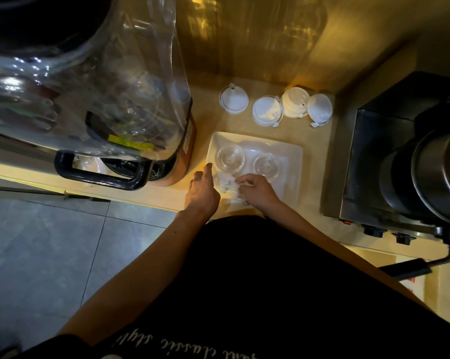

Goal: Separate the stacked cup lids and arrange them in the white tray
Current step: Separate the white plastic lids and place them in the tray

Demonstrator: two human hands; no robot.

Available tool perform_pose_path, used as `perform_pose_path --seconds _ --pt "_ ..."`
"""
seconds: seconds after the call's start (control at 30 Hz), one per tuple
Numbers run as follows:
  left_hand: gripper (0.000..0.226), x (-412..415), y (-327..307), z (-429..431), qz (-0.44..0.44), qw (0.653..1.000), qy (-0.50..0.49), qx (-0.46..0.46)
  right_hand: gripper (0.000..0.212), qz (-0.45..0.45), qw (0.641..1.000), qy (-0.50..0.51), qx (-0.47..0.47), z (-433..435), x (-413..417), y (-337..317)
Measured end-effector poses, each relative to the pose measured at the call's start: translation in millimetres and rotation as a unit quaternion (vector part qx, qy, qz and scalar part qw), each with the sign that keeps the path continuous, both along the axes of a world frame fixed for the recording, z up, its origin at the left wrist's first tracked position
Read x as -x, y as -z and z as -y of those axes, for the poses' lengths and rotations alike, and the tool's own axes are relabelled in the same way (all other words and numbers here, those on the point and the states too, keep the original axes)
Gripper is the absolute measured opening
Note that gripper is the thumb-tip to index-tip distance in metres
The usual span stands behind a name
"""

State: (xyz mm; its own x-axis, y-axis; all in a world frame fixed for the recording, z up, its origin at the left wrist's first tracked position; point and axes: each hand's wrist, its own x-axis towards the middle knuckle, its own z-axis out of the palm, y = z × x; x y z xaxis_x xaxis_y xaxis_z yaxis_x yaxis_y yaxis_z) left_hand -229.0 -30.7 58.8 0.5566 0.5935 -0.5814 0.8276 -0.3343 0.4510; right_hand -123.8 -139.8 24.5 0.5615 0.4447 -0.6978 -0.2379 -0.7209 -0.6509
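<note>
Black shirt (244, 294) fills the bottom of the view, and from it both bare forearms reach forward to the near edge of the white tray (295, 156), which lies flat on the desk (314, 193) beside the blender in its clear housing (102, 81). Between the two hands, over the near-left part of the tray, is the stack of clear lids (227, 186). It is blurred and see-through, so I cannot count the lids or say how the stack is tilted. The right hand (258, 190) is just to the right of it, and its fingers (245, 179) are curled and seem to pinch the stack at its right side. The left hand (201, 194) is just to the left, and its index finger (207, 170) points straight ahead at the left rim of the tray. Its other fingers are hidden under the back of the hand, so I cannot tell if they hold the stack. Both hands are equally near. In the far half of the tray lie the first clear lid (229, 156) and the second clear lid (266, 164), side by side and apart from each other. The bare place for the next lid is in my judgement the near-right part, directly ahead of the right hand. Behind the tray, four white lids (267, 110) stand in a row on the desk, not yet used.
</note>
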Motion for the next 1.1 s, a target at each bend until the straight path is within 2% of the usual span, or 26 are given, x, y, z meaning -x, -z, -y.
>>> perform_pose_path --seconds 0.3,0.53,1.1 --pt "0.070 4 1 0 0.007 1.000 0.023 -0.003 0.041 0.025 1.000 0.000 0.009 -1 1 -5" --pt "0.072 2 0 2 -0.011 0.999 0.036 -0.018 0.044 0.025 0.999 0.005 0.024 1 -1 -9" --pt "0.071 -3 -1 2 0.014 0.998 0.043 -0.040 0.044 0.033 0.998 0.019 0.042 8 -5 -11"
